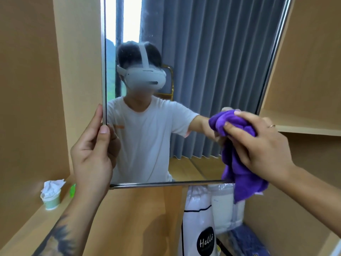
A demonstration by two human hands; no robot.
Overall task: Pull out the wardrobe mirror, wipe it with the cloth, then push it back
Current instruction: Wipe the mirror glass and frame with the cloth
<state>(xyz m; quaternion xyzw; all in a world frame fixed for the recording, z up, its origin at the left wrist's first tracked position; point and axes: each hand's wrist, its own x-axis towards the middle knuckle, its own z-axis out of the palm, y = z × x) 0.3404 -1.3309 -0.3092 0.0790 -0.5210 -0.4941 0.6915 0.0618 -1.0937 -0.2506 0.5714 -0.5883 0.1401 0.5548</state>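
Observation:
The wardrobe mirror (212, 61) stands pulled out in front of me, framed in thin metal, and reflects a person in a white shirt and a grey curtain. My left hand (94, 154) grips the mirror's left edge, thumb on the glass side. My right hand (258, 145) presses a bunched purple cloth (238, 159) against the glass near the mirror's lower right; part of the cloth hangs down past the bottom rail.
Wooden wardrobe walls (31, 89) close in on both sides, with a shelf (310, 129) at the right. A paper cup stuffed with tissue (51, 194) sits on the ledge at lower left. White bags (201, 218) stand below the mirror.

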